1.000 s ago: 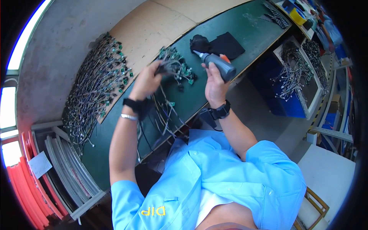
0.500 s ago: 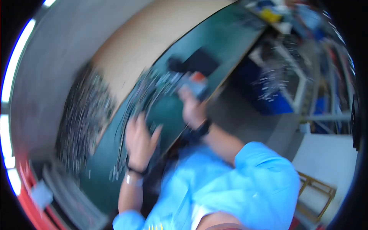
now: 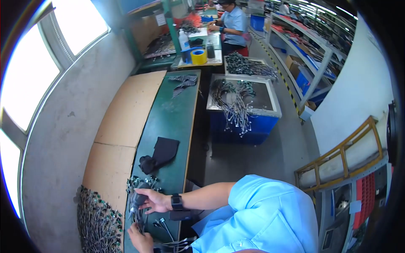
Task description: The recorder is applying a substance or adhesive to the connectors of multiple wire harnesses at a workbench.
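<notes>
Compared with one second ago, the view has turned: the green bench now runs away from the person toward the far end of the room, and both hands sit low in the picture instead of in the middle. The black cloth that was beside the tool now lies further up the bench.

The left hand (image 3: 141, 241) is at the bottom edge, on the bundle of wires (image 3: 141, 215); its fingers are bent around some wires, but how tightly they close I cannot tell. Just above it, the right hand (image 3: 152, 200), with a black watch on the wrist, is closed around a grey hand tool (image 3: 137, 198), whose front end points to the left, over the wire ends with small green connectors. The tool and the wires are touching or almost touching.

To the left, on the brown board (image 3: 122, 126), lies a big heap of finished wires (image 3: 97, 223). Beyond the hands, the black cloth (image 3: 160, 154) rests on the green bench (image 3: 173, 114). Further, a striped cloth (image 3: 184, 82) lies near the bench end. On the right stands a blue bin (image 3: 244, 124) with a tray of more wire harnesses. At the far table another person (image 3: 232, 23) works, next to a yellow tape roll (image 3: 198, 56).
</notes>
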{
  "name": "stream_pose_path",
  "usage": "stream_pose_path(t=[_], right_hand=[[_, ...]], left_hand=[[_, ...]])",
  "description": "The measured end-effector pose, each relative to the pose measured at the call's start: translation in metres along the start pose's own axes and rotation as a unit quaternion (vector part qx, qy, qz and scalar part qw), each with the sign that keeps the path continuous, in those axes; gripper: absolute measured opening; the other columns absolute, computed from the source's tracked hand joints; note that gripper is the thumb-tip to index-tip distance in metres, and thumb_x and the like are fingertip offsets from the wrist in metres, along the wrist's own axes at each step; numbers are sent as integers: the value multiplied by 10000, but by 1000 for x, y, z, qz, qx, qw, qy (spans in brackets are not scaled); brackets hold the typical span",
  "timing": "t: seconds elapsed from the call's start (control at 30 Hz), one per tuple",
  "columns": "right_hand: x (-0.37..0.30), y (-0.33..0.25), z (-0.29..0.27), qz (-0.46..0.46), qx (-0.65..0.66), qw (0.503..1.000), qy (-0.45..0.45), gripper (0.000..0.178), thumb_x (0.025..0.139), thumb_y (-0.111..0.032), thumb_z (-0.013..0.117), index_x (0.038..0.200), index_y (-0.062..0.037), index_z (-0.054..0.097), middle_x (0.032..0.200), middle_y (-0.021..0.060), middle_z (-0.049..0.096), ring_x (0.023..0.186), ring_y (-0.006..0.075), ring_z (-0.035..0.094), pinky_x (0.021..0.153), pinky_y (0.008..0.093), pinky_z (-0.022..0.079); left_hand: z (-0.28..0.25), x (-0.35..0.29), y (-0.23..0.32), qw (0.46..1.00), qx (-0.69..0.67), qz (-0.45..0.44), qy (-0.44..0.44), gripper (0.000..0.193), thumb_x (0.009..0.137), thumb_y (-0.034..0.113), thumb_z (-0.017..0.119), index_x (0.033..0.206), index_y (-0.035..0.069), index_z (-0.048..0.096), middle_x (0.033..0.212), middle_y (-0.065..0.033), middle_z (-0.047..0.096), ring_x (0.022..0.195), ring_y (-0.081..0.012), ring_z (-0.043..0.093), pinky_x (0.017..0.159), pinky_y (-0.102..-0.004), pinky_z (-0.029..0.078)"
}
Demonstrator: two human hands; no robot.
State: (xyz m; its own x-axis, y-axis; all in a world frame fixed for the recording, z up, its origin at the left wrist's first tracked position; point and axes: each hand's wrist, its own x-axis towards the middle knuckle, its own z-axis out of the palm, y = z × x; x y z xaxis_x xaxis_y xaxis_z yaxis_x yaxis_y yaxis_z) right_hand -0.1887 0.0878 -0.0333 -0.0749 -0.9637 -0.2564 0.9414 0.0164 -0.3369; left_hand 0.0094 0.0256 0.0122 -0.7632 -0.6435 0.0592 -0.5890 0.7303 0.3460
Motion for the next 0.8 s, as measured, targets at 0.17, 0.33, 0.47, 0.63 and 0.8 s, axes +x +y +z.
stream_pose_path(t=[0.17, 0.33, 0.47, 0.63, 0.8], right_hand=[[9, -9, -3, 27, -59, 996, -53, 821, 728, -675, 533, 1283, -82, 412, 1394, 129, 346, 1327, 304, 204, 1059, 550, 56], [9, -8, -4, 34, -18, 997, -62, 746, 758, -647, 531, 1257, -98, 452, 1379, 103, 386, 1362, 318, 136, 1070, 543, 37], [8, -8, -8, 16, -24, 997, -67, 773, 760, -653, 523, 1285, -95, 421, 1371, 109, 393, 1356, 319, 162, 1071, 540, 32], [11, -3, -9, 10, -43, 995, -92, 777, 762, -654, 517, 1287, -90, 416, 1373, 103, 391, 1353, 320, 173, 1072, 537, 24], [11, -3, -10, 9, -50, 995, -90, 779, 764, -650, 517, 1288, -83, 409, 1369, 92, 395, 1348, 317, 192, 1073, 534, 23]], left_hand=[[-14, 4, 10, 981, 106, 88, 134, 461, 641, 3, 591, 1089, -1, 485, 961, -180, 490, 910, -353, 493, 796, -413, 414], [-1, -28, 58, 991, -15, 115, 64, 393, 717, 36, 638, 1080, -17, 497, 929, -144, 531, 827, -282, 528, 757, -358, 432], [11, -27, 44, 997, 16, 20, -73, 695, 710, 340, 688, 1264, 20, 417, 1180, -271, 471, 1057, -447, 465, 887, -464, 403], [13, -32, 27, 998, -21, 5, -62, 500, 737, 271, 657, 1113, -22, 508, 948, -262, 567, 878, -440, 529, 786, -455, 435], [13, -39, 25, 998, 52, 37, 1, 402, 755, 151, 622, 1102, -23, 519, 930, -221, 589, 809, -389, 563, 739, -427, 460]])
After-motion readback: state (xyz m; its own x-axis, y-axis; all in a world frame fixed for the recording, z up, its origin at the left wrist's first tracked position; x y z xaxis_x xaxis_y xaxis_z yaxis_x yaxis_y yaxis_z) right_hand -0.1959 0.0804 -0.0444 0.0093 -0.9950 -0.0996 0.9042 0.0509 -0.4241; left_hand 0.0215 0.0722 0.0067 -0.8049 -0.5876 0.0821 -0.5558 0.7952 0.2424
